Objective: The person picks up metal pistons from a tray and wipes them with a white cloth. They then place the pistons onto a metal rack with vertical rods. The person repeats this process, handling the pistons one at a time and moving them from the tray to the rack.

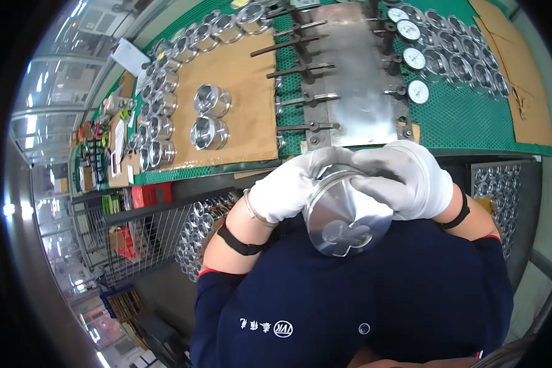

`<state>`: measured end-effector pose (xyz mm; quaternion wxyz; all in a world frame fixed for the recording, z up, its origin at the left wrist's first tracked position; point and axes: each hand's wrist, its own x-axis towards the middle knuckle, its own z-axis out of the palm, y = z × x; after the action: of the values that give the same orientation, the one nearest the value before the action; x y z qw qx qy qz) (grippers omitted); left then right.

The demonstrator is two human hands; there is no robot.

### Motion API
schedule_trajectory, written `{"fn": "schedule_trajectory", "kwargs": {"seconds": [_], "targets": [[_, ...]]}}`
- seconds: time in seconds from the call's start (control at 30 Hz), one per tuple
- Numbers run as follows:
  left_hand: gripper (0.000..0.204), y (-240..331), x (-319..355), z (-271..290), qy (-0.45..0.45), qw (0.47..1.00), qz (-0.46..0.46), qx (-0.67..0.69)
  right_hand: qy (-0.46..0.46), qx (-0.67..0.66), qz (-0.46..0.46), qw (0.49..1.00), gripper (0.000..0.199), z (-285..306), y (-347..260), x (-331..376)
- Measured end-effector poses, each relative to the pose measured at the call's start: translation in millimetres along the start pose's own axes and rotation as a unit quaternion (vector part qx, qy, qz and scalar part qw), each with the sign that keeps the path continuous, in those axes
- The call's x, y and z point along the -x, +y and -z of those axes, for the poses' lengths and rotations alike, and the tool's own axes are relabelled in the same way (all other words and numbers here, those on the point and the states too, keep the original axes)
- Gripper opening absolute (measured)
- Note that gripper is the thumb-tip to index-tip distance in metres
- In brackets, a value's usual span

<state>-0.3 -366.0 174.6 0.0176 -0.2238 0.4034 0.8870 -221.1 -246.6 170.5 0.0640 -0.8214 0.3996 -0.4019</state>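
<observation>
A shiny metal engine piston (343, 218) is held close to my chest, its machined crown facing me and its ring grooves toward the bench. My left hand (291, 184), in a white glove, grips its left side near the grooves. On the right, my gloved right hand (408, 178) wraps round its rim, fingers bent over the edge. Both hands are closed on this one piston. Just beyond them is a metal gauging plate (362, 92) with rods along its left side and several dial gauges (414, 59) on its right.
Two pistons (209, 132) stand on brown cardboard (245, 116) at the left, with rows of pistons (161, 127) along its edge. More pistons (460, 66) crowd the green mat (454, 126) at the right. Wire carts (144, 239) of pistons stand below the bench.
</observation>
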Motion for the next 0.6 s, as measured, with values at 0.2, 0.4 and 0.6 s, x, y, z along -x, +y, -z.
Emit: {"fn": "schedule_trajectory", "kwargs": {"seconds": [0.2, 0.4, 0.6], "targets": [[0.058, -6.2, 9.8, 2.1, -0.009, 0.999, -0.041, -0.013, -0.073, 0.019, -0.025, 0.997, 0.047, 0.9, -12.7, -16.2], [0.061, -6.9, 32.7, 9.5, -0.033, 0.994, -0.095, -0.043, -0.079, 0.011, 0.061, 0.995, 0.05, -3.6, -16.2, -43.8], [0.069, -15.3, 48.3, 15.4, -0.038, 0.993, -0.103, 0.03, -0.083, -0.003, 0.097, 0.992, 0.048, -17.8, -19.4, -60.6]]}}
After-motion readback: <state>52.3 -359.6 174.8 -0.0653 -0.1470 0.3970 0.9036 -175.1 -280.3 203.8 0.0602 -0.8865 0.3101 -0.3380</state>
